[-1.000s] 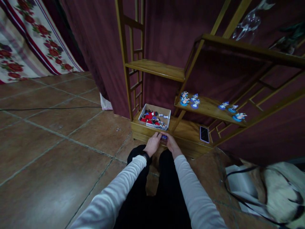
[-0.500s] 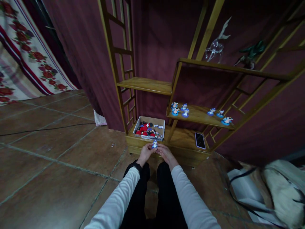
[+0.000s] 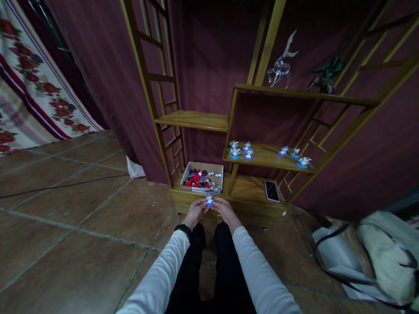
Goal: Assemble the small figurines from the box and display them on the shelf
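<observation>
a phone (image 3: 271, 190) lies on the low wood shelf (image 3: 252, 188) just right of the hands. up high stands a glass deer (image 3: 280, 65). a bag (image 3: 382, 255) sits far right on the floor.

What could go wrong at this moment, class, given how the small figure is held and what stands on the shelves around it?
1. The small figure is pinched only between the fingertips of the left hand and right hand; it might slip and fall to the tiled floor.
2. A sleeve reaching to the middle shelf could knock over the figures crowded near its edge.
3. The phone lies flat on the bottom shelf, where a dropped piece could strike it.
</observation>
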`<state>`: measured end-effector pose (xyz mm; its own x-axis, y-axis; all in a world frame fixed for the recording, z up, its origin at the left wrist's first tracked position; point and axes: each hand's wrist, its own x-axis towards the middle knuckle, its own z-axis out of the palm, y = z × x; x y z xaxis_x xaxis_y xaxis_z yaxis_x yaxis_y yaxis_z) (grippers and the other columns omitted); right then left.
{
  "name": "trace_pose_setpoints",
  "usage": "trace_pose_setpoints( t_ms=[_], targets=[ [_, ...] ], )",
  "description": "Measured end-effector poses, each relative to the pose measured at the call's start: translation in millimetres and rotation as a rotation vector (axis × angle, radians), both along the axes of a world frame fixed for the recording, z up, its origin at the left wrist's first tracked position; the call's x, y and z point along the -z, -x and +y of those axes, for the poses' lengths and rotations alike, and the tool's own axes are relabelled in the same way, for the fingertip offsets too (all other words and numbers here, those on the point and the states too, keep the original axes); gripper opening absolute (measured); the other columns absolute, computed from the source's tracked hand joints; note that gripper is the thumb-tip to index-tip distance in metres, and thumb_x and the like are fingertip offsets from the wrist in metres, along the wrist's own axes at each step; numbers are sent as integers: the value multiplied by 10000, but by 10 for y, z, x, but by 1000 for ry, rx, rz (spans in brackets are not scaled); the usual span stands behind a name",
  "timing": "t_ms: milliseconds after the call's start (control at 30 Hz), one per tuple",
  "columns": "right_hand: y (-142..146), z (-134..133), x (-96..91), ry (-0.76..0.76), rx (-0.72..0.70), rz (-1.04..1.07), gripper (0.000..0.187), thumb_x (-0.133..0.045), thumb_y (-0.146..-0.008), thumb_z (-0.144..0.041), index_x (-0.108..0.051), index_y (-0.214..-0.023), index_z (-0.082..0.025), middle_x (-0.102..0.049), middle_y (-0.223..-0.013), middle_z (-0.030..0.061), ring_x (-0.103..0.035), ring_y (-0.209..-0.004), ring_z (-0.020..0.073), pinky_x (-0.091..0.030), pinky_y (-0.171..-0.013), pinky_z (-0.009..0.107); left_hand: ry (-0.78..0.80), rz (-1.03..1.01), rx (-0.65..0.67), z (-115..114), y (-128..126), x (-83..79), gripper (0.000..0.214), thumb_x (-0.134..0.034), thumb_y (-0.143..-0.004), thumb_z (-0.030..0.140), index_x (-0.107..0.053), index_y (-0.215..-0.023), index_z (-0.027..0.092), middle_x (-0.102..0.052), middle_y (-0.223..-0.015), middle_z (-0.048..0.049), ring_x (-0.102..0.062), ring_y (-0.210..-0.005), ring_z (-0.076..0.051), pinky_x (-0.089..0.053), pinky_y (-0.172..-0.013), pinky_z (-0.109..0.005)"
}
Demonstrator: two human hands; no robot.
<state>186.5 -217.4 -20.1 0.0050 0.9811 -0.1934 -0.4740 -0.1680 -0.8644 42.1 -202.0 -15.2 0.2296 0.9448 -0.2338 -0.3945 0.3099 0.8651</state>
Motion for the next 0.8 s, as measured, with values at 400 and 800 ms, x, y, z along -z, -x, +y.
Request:
trace_pose_setpoints(
  t_ms=[400, 800],
  targets=[
    [-18, -44, -68, 1, -12, -48, 333, -759, -553, -283, -639, -850, -191, -673, -780, 11, -614, -654, 120, -486, -666, 270, 82, -35, -39, -62, -44, -33, 46, -620, -752, 108, -632, -796, 100, -676, -700, -74, -639, -619, -111, -498, -597, -200],
    [-9, -145, -51, -21, 25, -83, 353, -760, -524, -295, -585, -815, -198, -640, -800, -6, -603, -703, 120, -469, -678, 261, 91, -165, 26, -156, -74, -62, 130, -583, -750, 38, -651, -849, 88, -678, -787, -82, -636, -690, -102, -515, -692, -204]
  ],
)
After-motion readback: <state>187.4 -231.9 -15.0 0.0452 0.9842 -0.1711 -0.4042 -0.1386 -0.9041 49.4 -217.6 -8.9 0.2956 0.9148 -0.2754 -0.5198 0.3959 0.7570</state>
